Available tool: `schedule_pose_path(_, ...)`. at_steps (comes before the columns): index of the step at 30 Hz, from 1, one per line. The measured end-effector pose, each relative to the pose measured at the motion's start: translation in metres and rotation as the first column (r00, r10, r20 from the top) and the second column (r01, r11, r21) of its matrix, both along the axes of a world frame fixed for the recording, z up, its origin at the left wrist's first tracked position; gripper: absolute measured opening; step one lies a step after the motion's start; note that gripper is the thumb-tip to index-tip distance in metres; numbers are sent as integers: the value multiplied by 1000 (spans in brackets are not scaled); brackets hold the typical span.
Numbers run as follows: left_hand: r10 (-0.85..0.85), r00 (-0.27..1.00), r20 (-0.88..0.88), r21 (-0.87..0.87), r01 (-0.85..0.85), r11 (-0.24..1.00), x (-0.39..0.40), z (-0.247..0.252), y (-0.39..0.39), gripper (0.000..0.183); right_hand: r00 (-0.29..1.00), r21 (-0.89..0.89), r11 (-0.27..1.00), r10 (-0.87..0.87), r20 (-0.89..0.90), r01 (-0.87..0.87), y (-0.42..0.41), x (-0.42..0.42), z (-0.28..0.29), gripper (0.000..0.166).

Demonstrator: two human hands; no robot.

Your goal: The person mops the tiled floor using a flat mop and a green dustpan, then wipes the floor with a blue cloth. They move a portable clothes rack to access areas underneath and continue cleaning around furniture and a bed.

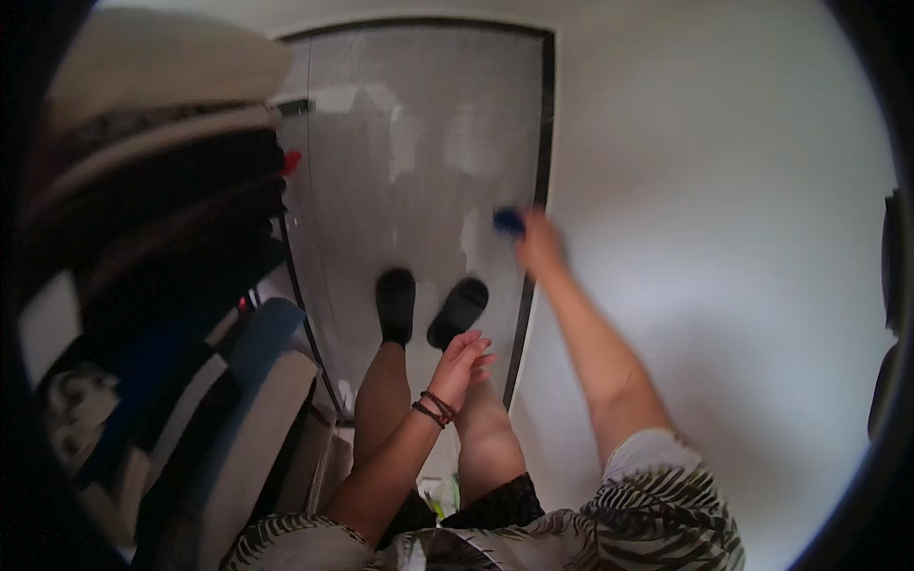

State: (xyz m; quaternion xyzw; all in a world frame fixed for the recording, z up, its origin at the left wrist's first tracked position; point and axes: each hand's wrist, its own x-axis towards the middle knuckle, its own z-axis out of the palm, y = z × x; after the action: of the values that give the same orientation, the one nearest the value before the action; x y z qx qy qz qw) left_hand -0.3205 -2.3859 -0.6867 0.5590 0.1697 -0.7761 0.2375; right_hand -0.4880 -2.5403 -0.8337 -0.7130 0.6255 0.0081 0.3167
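My right hand is stretched out to the right, near the foot of the white wall, shut on a small dark blue object that is too blurred to name. My left hand is in front of my legs, empty, its fingers loosely bent and apart; a dark beaded bracelet circles that wrist. Below both hands lies the grey tiled floor, glossy with pale reflections.
Stacks of folded cloth fill the left side, on what seems to be a rack with a thin dark frame. At the right rises a white wall with a black skirting. My feet, in dark slippers, stand on the floor.
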Motion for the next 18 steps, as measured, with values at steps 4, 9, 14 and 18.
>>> schedule_pose_path(4, 129, 991, 24, -60, -128, 990, 8, -36, 6, 27, 921, -148, 945, 236, -310, -292, -127, -11, -108, 35)
schedule_pose_path(9, 152, 988, 15, -16, -152, 988, 0, -51, 6, 22, 677, -139, 857, 281, -680, -495, -136, -27, -183, 35)
schedule_pose_path(14, 106, 993, -43, 89, -102, 991, -6, -51, 30, 22, 478, 5, 768, 404, -780, -641, -7, -38, -198, 30)
schedule_pose_path(18, 63, 996, -68, 115, -55, 992, -24, -58, 22, 23, 389, 404, 596, 782, -486, -694, 145, -93, -178, 32)
